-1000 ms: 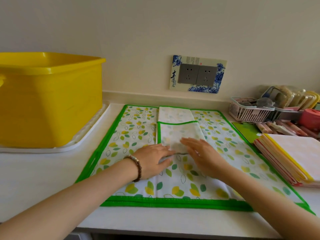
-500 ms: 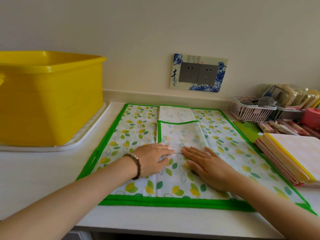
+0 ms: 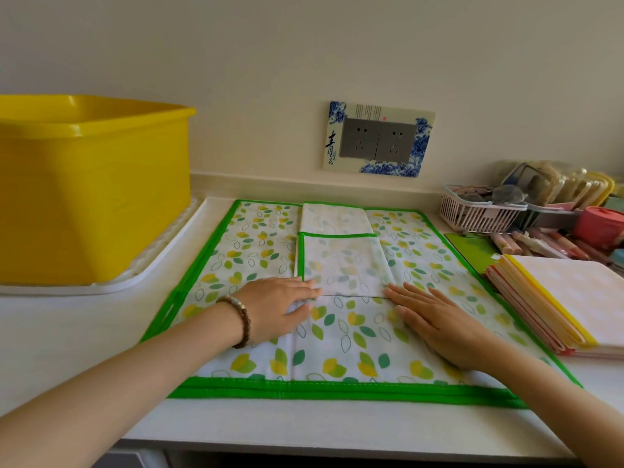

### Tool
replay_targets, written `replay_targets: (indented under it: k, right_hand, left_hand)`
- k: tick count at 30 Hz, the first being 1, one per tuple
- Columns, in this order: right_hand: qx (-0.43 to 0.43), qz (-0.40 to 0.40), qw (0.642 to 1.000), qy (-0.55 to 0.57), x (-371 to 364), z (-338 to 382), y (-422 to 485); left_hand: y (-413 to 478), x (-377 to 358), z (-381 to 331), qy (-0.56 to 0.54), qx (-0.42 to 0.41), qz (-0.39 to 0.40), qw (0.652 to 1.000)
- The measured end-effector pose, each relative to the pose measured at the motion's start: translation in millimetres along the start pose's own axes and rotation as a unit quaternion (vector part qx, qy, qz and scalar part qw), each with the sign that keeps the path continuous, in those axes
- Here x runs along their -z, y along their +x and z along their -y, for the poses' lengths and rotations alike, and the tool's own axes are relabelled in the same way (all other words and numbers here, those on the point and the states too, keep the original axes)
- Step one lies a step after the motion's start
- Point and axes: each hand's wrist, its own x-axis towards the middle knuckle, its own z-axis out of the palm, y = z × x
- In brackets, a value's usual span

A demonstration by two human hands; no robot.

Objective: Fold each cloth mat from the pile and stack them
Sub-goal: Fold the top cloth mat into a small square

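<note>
A white cloth mat (image 3: 256,251) printed with green and yellow leaves and edged in green lies spread on the white counter, with a paler flap (image 3: 344,265) folded onto its middle. My left hand (image 3: 280,307) lies flat on the mat at the flap's near left corner, a bead bracelet on the wrist. My right hand (image 3: 435,322) presses flat on the mat to the right of the flap's near edge, fingers straight. A stack of folded mats (image 3: 574,298) with yellow and pink edges sits at the right.
A big yellow tub (image 3: 91,184) stands on a white tray (image 3: 111,285) at the left. At the back right are a white basket (image 3: 479,214), a pink container (image 3: 597,224), pens and packets. A wall socket plate (image 3: 378,140) is behind the mat.
My right hand slid rightward and toward me off the folded flap onto the mat beside it. My left hand stayed at the flap's near left corner.
</note>
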Motion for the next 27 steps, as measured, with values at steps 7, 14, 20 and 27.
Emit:
replay_targets:
  k: [7,14,20,27]
  right_hand:
    - [-0.020,-0.063,0.998,0.003,11.5,3.5,8.2]
    - [0.033,-0.114,0.984,-0.133,14.4,6.8,30.8]
    - [0.022,-0.101,0.981,-0.164,18.3,14.6,38.1]
    - [0.136,-0.184,0.965,-0.127,13.1,7.5,5.0]
  left_hand:
    - [-15.6,1.6,12.2,-0.001,0.011,-0.005,1.000]
    - [-10.3,3.5,14.5,-0.015,0.026,-0.031,0.999]
    - [-5.2,6.0,16.8,-0.046,0.023,-0.025,0.998]
    - [-8.5,12.4,10.2,0.042,-0.061,-0.045,0.996]
